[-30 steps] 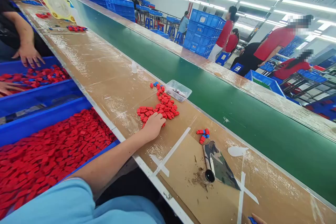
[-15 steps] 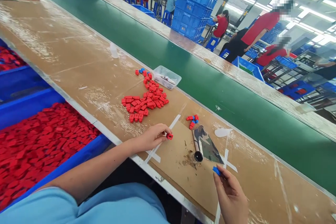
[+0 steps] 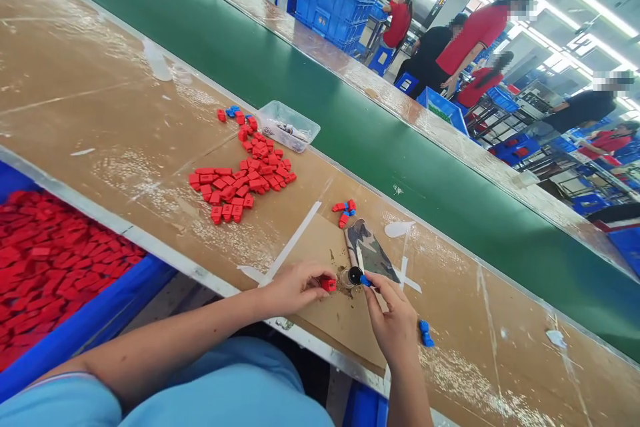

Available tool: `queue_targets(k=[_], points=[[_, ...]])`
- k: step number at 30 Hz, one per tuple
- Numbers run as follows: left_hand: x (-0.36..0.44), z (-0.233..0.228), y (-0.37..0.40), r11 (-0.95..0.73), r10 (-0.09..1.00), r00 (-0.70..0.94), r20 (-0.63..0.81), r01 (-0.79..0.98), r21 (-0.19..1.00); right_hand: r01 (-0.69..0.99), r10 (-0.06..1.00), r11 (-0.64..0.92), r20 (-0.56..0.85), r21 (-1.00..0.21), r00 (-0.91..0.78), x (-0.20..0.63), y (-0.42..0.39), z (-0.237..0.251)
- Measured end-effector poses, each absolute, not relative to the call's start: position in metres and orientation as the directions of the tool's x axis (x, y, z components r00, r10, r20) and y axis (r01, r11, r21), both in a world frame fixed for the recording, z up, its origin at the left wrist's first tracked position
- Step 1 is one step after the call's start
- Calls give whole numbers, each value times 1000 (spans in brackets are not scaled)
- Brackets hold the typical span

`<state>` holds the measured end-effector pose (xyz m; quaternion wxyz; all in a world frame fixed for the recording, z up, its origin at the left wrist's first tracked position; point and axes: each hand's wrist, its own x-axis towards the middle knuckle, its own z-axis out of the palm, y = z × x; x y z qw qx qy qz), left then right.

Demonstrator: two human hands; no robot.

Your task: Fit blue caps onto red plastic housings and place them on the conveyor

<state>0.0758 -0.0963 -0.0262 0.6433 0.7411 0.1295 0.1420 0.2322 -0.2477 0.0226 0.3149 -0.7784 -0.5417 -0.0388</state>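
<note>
Where your hands sat apart before, your left hand [image 3: 295,288] pinching a red piece [image 3: 329,285] now nears your right hand [image 3: 395,323] pinching a blue piece [image 3: 365,280].

left hand [image 3: 295,288]: off the red pile [image 3: 240,180], now at its 5 o'clock, pinching a red piece [image 3: 329,285] | right hand [image 3: 393,320]: up from 5 o'clock, blue piece [image 3: 365,280] in fingertips, now just beside the red piece, close to the small black-capped tube [image 3: 353,275]

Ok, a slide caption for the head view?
Left hand pinches a red part, right hand a blue part, above the bench.
</note>
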Motion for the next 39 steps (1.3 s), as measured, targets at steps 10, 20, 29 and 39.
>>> queue_targets(k=[10,20,29,39], points=[[79,-28,-101,-93,389,920,47,-12,996,907,864,-164,387,-389,322,237,-247,18],[76,-29,-99,-91,436,898,53,-15,996,881,831,-184,410,-435,376,232,-247,24],[84,-37,-105,89,531,847,3,-59,994,877,831,-210,394,-431,393,234,-250,23],[79,-33,-104,60,456,889,36,-71,996,806,848,-200,313,-556,427,224,-256,31]])
